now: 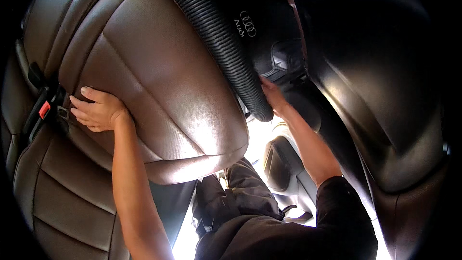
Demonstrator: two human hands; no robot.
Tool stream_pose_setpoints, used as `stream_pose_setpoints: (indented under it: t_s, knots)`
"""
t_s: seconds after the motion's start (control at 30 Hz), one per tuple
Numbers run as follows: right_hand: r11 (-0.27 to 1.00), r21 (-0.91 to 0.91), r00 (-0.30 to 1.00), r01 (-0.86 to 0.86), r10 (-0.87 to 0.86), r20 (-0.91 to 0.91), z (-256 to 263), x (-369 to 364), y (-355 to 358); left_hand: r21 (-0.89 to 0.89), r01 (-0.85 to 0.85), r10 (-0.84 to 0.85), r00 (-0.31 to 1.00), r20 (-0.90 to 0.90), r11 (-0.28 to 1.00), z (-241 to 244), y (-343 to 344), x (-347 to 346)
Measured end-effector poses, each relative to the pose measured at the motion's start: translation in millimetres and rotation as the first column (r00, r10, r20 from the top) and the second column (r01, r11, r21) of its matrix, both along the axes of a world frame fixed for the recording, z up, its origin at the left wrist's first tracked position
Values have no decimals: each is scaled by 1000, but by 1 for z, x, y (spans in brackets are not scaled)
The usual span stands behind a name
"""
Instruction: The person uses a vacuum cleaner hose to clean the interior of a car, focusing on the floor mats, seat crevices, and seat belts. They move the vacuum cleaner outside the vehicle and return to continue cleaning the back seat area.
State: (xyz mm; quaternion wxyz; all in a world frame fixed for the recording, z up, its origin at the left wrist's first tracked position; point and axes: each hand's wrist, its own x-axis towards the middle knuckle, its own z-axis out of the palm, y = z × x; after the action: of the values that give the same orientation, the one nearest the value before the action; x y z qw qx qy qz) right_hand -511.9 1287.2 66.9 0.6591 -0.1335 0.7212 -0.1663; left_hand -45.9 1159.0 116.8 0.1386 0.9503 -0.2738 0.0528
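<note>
My left hand (97, 110) lies flat on the brown leather car seat cushion (169, 68), fingers spread, beside a seat belt buckle (44, 110) with a red button. Along the cushion's edge runs a black ribbed hose (220, 39), which bends out of sight at its lower end. My right hand (273, 95) is at the far side of that hose, near the bend. Its fingers are mostly hidden behind the hose, so their grip does not show.
A dark floor mat (260, 25) with the Audi emblem lies beyond the hose. The back of a front seat (361, 90) rises on the right. Bright light enters by the open car door (285, 166), near my legs (242, 195). A brown seat backrest (72, 195) stands at the left.
</note>
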Motion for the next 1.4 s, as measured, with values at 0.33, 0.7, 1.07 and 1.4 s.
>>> stream_pose_setpoints:
  t_s: [0.33,0.7,1.07,1.4]
  knots:
    - [996,90,997,28,-35,75,21,-1,-15,17,6,-6,1000,1,1000,1,0,4]
    - [995,74,962,72,-50,-268,-33,0,-81,-8,7,-7,1000,10,1000,-2,-3,-1]
    - [965,-51,924,257,-261,-279,-43,-24,-48,-5,47,-47,999,-18,999,2,-5,-6]
    - [983,-173,793,-61,-58,-607,-88,-63,-107,-59,57,-54,998,45,997,-6,-1,4]
